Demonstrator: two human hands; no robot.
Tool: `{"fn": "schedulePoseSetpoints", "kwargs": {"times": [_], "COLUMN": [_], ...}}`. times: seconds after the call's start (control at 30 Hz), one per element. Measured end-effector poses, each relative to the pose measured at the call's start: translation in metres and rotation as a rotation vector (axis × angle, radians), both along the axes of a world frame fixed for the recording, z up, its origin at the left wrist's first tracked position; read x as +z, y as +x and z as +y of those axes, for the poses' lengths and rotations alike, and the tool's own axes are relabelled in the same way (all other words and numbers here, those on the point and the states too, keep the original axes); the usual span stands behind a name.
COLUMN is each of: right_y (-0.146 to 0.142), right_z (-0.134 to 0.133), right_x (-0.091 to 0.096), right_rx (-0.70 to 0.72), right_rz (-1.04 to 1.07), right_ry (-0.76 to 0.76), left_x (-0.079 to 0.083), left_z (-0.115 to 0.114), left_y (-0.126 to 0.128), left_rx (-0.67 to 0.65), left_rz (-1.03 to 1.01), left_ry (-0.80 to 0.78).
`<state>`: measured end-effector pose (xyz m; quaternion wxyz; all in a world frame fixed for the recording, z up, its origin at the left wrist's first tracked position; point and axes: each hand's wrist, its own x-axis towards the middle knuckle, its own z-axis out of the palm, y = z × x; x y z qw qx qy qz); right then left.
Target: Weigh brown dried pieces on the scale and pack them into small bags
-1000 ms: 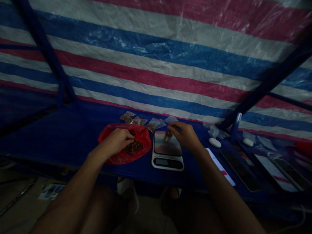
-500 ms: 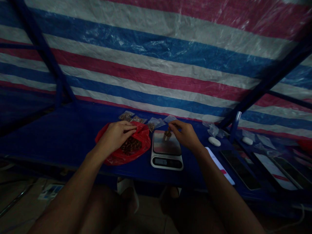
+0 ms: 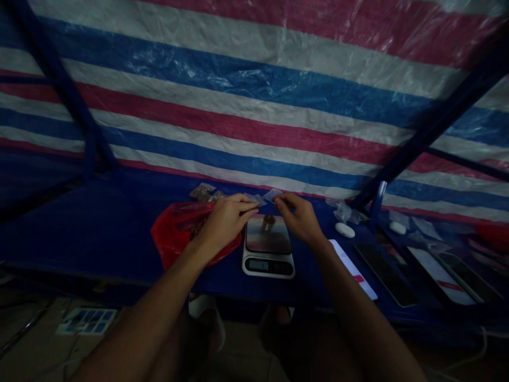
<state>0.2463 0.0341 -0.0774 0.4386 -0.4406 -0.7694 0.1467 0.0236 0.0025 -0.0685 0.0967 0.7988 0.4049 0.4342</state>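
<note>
The red bag [image 3: 169, 236] is at nine o'clock from the scale [image 3: 268, 268]. The left hand [image 3: 229, 215] has moved from the bag to ten, the right hand [image 3: 301, 218] stays at one; fingers look close together, but I cannot tell whether either grip holds anything. The small cup [image 3: 268, 224] sits on the scale.

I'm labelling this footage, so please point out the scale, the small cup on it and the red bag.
Scale [image 3: 267, 244]: head view, on its bare metal plate.
Small cup [image 3: 268, 226]: head view, on its side wall.
Red bag [image 3: 170, 236]: head view, on its left side.
</note>
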Motion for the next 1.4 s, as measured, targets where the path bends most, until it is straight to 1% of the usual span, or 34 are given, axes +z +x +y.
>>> {"fn": "schedulePoseSetpoints", "kwargs": {"times": [0.1, 0.23, 0.5, 0.7, 0.8, 0.97, 1.17, 1.27, 1.4], "right_y": [0.001, 0.002, 0.006, 0.007, 0.007, 0.009, 0.015, 0.024, 0.035], "right_z": [0.0, -0.001, 0.0, -0.001, -0.002, 0.001, 0.006, 0.005, 0.0], "right_x": [0.0, 0.002, 0.0, 0.001, 0.001, -0.002, -0.004, -0.002, -0.001], "right_rx": [-0.006, -0.008, 0.003, -0.013, -0.003, -0.017, -0.075, -0.086, 0.023], "right_rz": [0.001, -0.003, -0.007, -0.003, -0.003, -0.003, -0.032, -0.106, -0.283], "right_ry": [0.012, 0.002, -0.009, 0.0, -0.002, -0.011, -0.037, -0.095, -0.239], "left_x": [-0.004, -0.01, -0.016, -0.016, -0.014, -0.018, -0.025, -0.026, -0.024], "left_z": [0.014, 0.024, 0.026, 0.022, 0.02, 0.02, 0.022, 0.02, 0.019], "left_y": [0.02, 0.035, 0.043, 0.044, 0.044, 0.044, 0.043, 0.043, 0.042], "left_rx": [-0.075, -0.109, -0.101, -0.105, -0.108, -0.081, -0.134, -0.134, -0.151], "left_rz": [0.069, 0.137, 0.172, 0.166, 0.139, 0.027, -0.113, -0.147, -0.158], "left_ry": [-0.022, -0.065, -0.126, -0.149, -0.161, -0.244, -0.304, -0.319, -0.313]}}
